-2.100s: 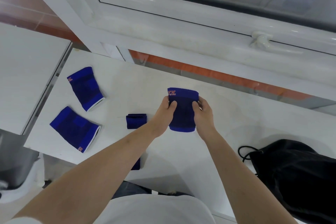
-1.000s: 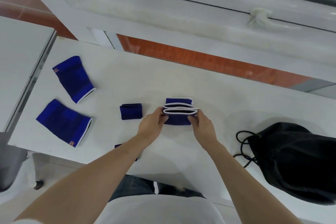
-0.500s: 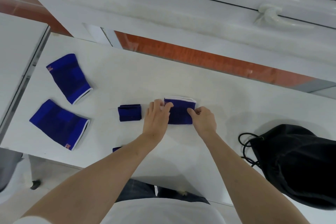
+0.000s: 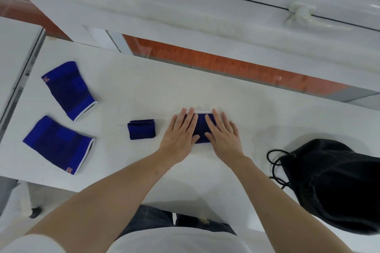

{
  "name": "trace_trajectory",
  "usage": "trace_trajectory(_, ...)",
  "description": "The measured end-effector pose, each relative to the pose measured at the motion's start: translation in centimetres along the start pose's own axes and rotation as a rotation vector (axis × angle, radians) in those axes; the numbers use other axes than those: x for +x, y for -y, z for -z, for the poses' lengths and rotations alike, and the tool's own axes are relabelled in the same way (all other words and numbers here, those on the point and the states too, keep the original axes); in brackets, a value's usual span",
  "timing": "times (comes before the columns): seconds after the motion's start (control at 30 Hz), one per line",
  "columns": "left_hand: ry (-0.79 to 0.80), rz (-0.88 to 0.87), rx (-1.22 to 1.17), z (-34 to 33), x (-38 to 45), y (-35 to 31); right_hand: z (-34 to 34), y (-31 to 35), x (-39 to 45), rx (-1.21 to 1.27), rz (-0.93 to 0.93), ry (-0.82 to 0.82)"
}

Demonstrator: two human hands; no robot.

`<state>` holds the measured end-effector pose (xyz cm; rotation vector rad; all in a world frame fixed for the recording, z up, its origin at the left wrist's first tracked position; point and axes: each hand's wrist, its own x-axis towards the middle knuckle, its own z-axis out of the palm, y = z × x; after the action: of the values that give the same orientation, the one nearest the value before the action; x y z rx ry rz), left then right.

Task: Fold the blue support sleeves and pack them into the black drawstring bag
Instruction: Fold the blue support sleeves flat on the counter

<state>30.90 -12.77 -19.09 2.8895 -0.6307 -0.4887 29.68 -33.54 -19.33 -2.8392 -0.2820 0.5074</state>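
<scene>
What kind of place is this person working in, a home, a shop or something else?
Hard to say for sure: probably an indoor workroom or office, not a shop. A plain white table stands right against a white-framed window with a latch handle, and a second white table adjoins it.

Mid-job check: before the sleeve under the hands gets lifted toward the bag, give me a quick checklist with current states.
1. Sleeve being pressed folded, flat on the table: ok.
2. Left hand and right hand pressing with straight fingers, no grip yet: not ok for lifting.
3. Black drawstring bag within view at right: ok.
4. Bag mouth open: cannot tell.
5. Earlier folded sleeve holding its fold: ok.
6. Two flat sleeves, far and near, folded: not ok.
</scene>
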Motion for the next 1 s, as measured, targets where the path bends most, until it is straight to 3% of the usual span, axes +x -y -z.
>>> trace_trajectory(0.43, 0.026, -0.032, 0.097, -0.7, 0.3, 0.5, -0.5, -0.5, 0.2, 0.002, 0.007, 0.075)
trace_trajectory(0.67, 0.053, 0.014, 0.055, 1.9, -0.6, -0.5, 1.9, 1.8, -0.2, -0.014, -0.094, 0.085)
trace_trajectory(0.8, 0.007, 0.037, -0.016, 4.4, -3.2, 0.4, 3.8, 4.3, -0.4, 0.064, -0.165, -0.023)
trace_trajectory(1.0, -0.138, 0.195, -0.111, 7.5, -8.3, 4.6, 5.2, 10.5, -0.1, 0.15, -0.057, -0.233)
